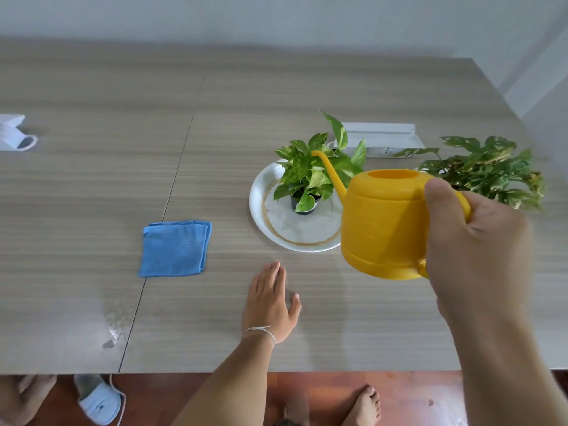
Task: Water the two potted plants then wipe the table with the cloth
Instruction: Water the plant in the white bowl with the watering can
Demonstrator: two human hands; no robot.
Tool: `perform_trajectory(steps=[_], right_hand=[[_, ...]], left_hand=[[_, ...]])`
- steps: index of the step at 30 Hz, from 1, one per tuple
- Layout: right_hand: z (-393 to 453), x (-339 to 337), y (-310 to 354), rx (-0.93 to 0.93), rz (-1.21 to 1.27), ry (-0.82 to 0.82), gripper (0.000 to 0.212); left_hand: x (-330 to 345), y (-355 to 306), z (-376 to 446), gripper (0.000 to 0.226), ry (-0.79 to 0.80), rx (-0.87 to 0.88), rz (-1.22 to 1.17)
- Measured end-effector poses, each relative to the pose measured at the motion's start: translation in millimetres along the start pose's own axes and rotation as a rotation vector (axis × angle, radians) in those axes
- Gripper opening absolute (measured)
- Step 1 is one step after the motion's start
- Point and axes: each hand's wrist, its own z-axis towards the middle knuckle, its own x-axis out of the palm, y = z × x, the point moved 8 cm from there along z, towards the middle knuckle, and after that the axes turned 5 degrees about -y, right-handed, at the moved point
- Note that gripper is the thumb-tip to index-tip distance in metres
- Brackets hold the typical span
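- A white face mask (pixel 13 132) lies at the far left edge of the wood-grain table (pixel 92 186).
- A folded blue cloth (pixel 175 249) lies flat on the table, left of centre, untouched.
- The left hand (pixel 270 302) rests flat on the table, fingers straight, grasping nothing.
- A small pothos plant (pixel 313 170) in a black pot stands on a white plate (pixel 261 216).
- The right hand (pixel 473 238) is curled round the handle of a yellow watering can (pixel 384 226), held above the table with its spout over the pothos.
- A white power strip (pixel 381 139) lies behind.
- A second leafy plant (pixel 491 170) stands at far right.
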Motion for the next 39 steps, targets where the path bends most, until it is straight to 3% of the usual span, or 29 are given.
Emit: perform_trajectory(steps=[10,17,23,39], right_hand=[[1.6,2.4,3.4,0.003,-0.015,0.052,0.053],[8.2,-20.6,-9.1,0.033,-0.061,-0.019,0.063],[13.8,-31.8,-14.4,0.047,-0.084,-0.084,0.050],[25.1,13.2,5.3,0.057,0.018,0.000,0.054]], left_hand=[[-0.3,0.4,0.0,0.067,0.009,-0.005,-0.020],[-1.0,-0.2,-0.7,0.067,0.005,-0.008,-0.022],[-0.9,-0.8,0.0,0.067,0.000,-0.005,-0.010],[-6.5,-2.3,1.0,0.067,0.016,0.000,-0.046]])
